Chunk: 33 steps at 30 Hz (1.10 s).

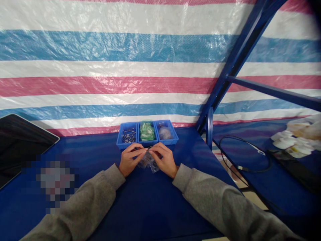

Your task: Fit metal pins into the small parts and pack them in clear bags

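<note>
My left hand (pixel 130 158) and my right hand (pixel 164 159) meet fingertip to fingertip just in front of three blue bins. Both pinch a small, thin dark item (pixel 148 149) whose details are too small to tell. Below the fingers, clear plastic bags (pixel 151 164) lie on the blue table (pixel 150 207). The left bin (pixel 123 146) has thin metal pieces (pixel 129 136) in it. Green packets (pixel 146 131) fill the middle bin. In the right bin (pixel 173 139) are clear, pale packets or bags (pixel 165 133).
A dark screen-like panel (pixel 22 144) with a pale edge stands at the left, near a blurred-out patch (pixel 56 180). Striped sheeting (pixel 112 85) hangs behind. At right are a blue metal frame (pixel 227 75), a black cable (pixel 250 171) and white items (pixel 288 142) on another surface.
</note>
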Each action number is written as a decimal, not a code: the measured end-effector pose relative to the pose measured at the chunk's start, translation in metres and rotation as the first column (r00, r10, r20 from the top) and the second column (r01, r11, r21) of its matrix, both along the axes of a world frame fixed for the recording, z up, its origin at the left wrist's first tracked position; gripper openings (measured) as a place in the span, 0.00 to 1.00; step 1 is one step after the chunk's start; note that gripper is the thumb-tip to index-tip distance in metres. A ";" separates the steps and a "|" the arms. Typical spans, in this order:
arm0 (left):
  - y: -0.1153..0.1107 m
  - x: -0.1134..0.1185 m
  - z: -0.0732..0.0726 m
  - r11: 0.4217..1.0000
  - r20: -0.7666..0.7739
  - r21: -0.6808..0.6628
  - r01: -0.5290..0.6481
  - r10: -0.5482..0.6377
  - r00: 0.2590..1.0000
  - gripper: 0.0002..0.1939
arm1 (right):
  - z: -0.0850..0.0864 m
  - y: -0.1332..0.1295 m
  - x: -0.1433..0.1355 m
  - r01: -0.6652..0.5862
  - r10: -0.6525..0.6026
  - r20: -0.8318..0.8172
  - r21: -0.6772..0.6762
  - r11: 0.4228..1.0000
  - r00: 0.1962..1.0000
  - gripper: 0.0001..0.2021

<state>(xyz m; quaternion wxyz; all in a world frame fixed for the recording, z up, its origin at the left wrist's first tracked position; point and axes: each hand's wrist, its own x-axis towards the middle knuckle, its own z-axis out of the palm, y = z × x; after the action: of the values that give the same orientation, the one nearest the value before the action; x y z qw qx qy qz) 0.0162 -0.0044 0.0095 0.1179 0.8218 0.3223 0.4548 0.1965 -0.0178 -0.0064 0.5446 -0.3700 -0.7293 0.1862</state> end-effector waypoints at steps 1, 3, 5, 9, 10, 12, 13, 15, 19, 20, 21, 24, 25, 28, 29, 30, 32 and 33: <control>0.000 0.000 0.001 1.000 0.001 -0.003 0.003 -0.003 1.000 0.10 | 0.000 0.000 0.000 0.000 0.001 -0.006 0.005 1.000 1.000 0.07; 0.000 0.001 0.002 1.000 0.002 -0.009 0.009 -0.009 1.000 0.09 | 0.000 -0.001 0.000 0.001 -0.001 -0.013 0.008 1.000 1.000 0.07; -0.001 0.002 0.003 1.000 -0.002 -0.022 0.014 -0.014 1.000 0.08 | 0.000 -0.001 0.000 0.004 -0.004 -0.013 0.005 1.000 1.000 0.07; -0.001 0.003 0.004 0.999 -0.020 -0.040 0.017 -0.018 1.000 0.07 | 0.001 -0.002 -0.001 0.020 -0.021 -0.010 -0.004 1.000 1.000 0.08; -0.001 0.003 0.004 0.999 -0.023 -0.041 0.015 -0.016 1.000 0.07 | 0.001 -0.002 -0.001 0.020 -0.020 -0.010 -0.006 1.000 1.000 0.08; -0.002 0.003 0.004 0.999 -0.024 -0.045 0.004 -0.006 1.000 0.07 | 0.002 -0.001 0.000 0.019 -0.019 -0.004 -0.013 1.000 1.000 0.08; -0.002 0.003 0.003 0.999 -0.022 -0.049 -0.003 0.001 1.000 0.07 | 0.002 -0.001 0.000 0.020 -0.020 0.004 -0.018 1.000 1.000 0.08; -0.002 0.003 0.003 0.998 -0.016 -0.060 -0.021 0.020 1.000 0.08 | 0.001 0.000 0.000 0.020 -0.019 0.026 -0.025 0.999 0.999 0.07; -0.002 0.003 0.002 0.996 -0.003 -0.078 -0.047 0.046 0.999 0.08 | 0.001 0.000 0.000 0.009 -0.008 0.047 -0.026 1.000 0.999 0.07; -0.002 0.002 0.002 0.995 -0.005 -0.083 -0.046 0.046 0.999 0.08 | 0.000 0.000 0.000 0.007 -0.006 0.043 -0.025 1.000 0.999 0.08; -0.002 0.002 0.002 0.995 -0.009 -0.089 -0.045 0.044 0.999 0.08 | 0.000 0.000 0.000 0.006 -0.005 0.036 -0.023 1.000 0.999 0.08; -0.001 0.003 0.003 0.992 -0.038 -0.120 -0.029 0.024 0.999 0.09 | 0.000 -0.001 0.001 0.013 -0.013 0.006 -0.017 1.000 1.000 0.08; -0.001 0.003 0.003 0.992 -0.049 -0.127 -0.018 0.012 0.999 0.09 | 0.001 -0.002 0.001 0.016 -0.016 -0.002 -0.015 1.000 1.000 0.08; 0.001 0.004 0.004 0.991 -0.065 -0.133 0.014 -0.023 0.998 0.10 | 0.001 -0.002 0.001 0.017 -0.017 -0.012 -0.007 1.000 1.000 0.07; 0.001 0.004 0.005 0.991 -0.063 -0.131 0.019 -0.028 0.998 0.10 | 0.001 -0.002 0.001 0.016 -0.016 -0.015 -0.003 1.000 1.000 0.07; 0.001 0.004 0.005 0.991 -0.060 -0.130 0.023 -0.031 0.998 0.10 | 0.001 -0.002 0.001 0.015 -0.015 -0.017 0.001 1.000 1.000 0.07; 0.001 0.004 0.005 0.992 -0.051 -0.125 0.030 -0.037 0.998 0.10 | 0.001 -0.001 0.001 0.009 -0.009 -0.021 0.006 1.000 1.000 0.07; 0.001 0.003 0.005 0.992 -0.044 -0.119 0.030 -0.036 0.998 0.10 | 0.001 -0.001 0.001 0.004 -0.004 -0.021 0.003 1.000 1.000 0.08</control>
<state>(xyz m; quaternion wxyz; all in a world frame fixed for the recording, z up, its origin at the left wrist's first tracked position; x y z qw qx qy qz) 0.0196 -0.0033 0.0142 0.1665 0.8289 0.3377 0.4137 0.1980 -0.0186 -0.0049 0.5532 -0.3686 -0.7231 0.1879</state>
